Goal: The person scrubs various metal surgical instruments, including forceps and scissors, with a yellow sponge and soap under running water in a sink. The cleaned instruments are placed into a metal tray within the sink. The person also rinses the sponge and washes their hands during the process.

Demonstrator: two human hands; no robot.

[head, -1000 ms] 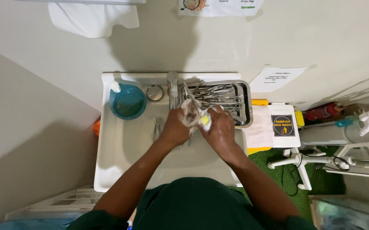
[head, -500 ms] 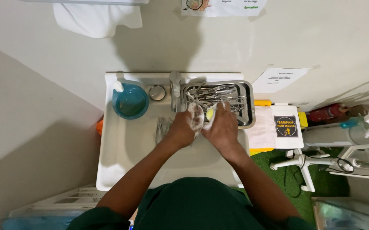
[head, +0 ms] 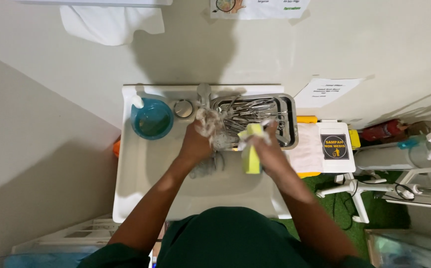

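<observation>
Steel instruments: a tangle of metal tools (head: 255, 115) is seen in a metal tray (head: 291, 121) at the far right of the white sink (head: 141, 168), in the head view.
Left hand: the left hand (head: 199, 141) is clenched on a foam-covered instrument (head: 208, 124) held just left of the tray; which tool it is cannot be told under the suds.
Right hand: the right hand (head: 270, 149) has its grip closed on a yellow sponge (head: 251, 149), held at the tray's near edge.
Nearby: a blue bowl (head: 152, 119) stands at the far left of the sink, beside the tap (head: 204, 94); a few more tools (head: 210, 165) lie in the basin below the left hand.
Risk, slip: a soapy grip could let the instrument drop into the basin.
Risk, cut: pointed ends hidden by foam could nick a bare finger, judged from the crowded tray.
Risk, snag: the sponge could catch on a tip and pull tools out over the tray's edge.
</observation>
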